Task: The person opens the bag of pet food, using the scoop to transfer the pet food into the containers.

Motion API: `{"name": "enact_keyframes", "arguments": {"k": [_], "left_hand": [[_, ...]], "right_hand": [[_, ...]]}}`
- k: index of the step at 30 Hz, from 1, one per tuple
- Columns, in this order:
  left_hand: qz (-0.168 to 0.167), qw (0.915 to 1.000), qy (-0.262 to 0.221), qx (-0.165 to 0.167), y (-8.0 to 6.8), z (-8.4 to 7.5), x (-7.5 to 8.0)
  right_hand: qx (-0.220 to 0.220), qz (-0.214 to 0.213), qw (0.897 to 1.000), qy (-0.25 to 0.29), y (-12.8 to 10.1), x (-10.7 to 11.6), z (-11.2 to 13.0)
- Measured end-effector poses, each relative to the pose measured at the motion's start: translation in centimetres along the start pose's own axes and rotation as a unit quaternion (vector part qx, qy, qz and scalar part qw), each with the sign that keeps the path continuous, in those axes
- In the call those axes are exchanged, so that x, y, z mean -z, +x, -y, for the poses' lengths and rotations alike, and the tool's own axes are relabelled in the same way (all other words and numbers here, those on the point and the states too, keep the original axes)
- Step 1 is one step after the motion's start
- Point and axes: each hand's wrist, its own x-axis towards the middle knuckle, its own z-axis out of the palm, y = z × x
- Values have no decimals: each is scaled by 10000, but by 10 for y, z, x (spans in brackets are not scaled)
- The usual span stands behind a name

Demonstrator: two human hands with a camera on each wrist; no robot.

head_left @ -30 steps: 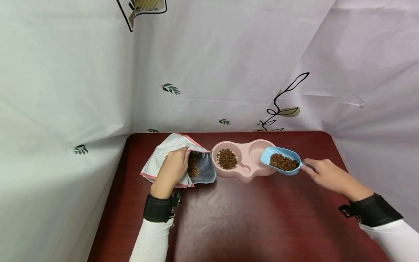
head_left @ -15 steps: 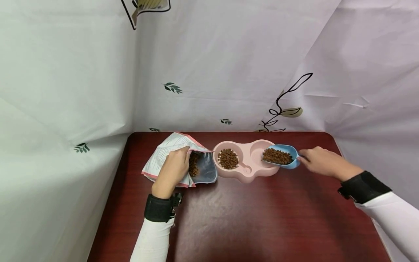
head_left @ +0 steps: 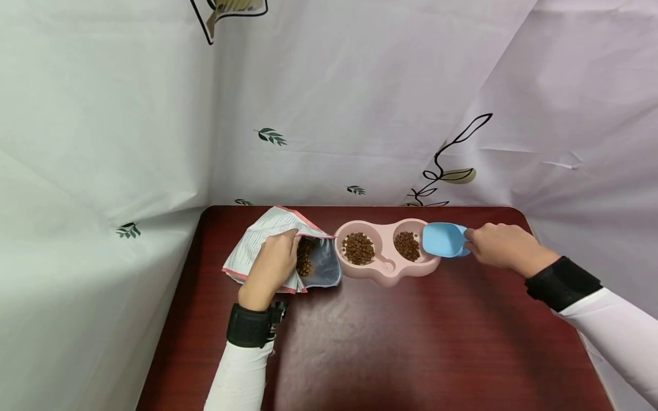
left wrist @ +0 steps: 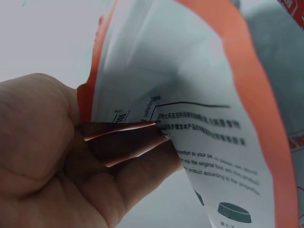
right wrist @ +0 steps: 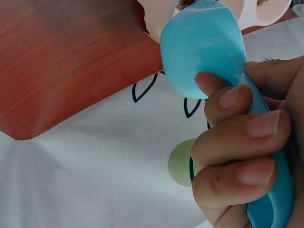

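My right hand (head_left: 497, 244) grips the handle of a blue scoop (head_left: 444, 240), fingers curled round it in the right wrist view. The scoop's bowl is tilted over the right side of a pink double pet bowl (head_left: 386, 277), and its inside shows no kibble. Brown kibble (head_left: 407, 246) lies in the right-hand hollow, and more kibble (head_left: 358, 249) in the left one. My left hand (head_left: 275, 260) holds the edge of an open pet food bag (head_left: 257, 242), which lies on its side with its mouth facing the bowl. Kibble (head_left: 304, 258) shows inside the bag.
The dark red table (head_left: 390, 342) ends at the back against a hanging white cloth (head_left: 329, 103) with leaf prints. That cloth also rises at the left and right sides. Bag and double bowl stand close together near the back edge.
My right hand has moved the scoop slightly left and up, then tipped it. The kibble it carried now lies in the right-hand hollow. My left hand stays on the bag.
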Motion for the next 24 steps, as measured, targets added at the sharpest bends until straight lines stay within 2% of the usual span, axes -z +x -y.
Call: {"name": "enact_keyframes", "arguments": {"k": [6, 10, 13, 16, 19, 24], "left_hand": [[22, 10000, -3, 6, 1, -1, -1], [12, 10000, -14, -23, 1, -1, -2], [-33, 10000, -33, -25, 0, -1, -2], [-74, 10000, -27, -34, 0, -2, -2], [-58, 10000, -45, -28, 1, -1, -3], [-49, 10000, -73, 31, 1, 0, -4]], "right_hand": [[-24, -142, 9998, -137, -5, -1, 0], [-105, -317, 9994, -46, -9, 0, -3], [-267, -532, 9981, 184, -12, -1, -5], [-557, -641, 9944, 630, -17, -6, -9], [-919, -730, 9856, 1213, -24, -20, -14], [-1360, -1136, 9564, 2321, -29, -59, -18]]}}
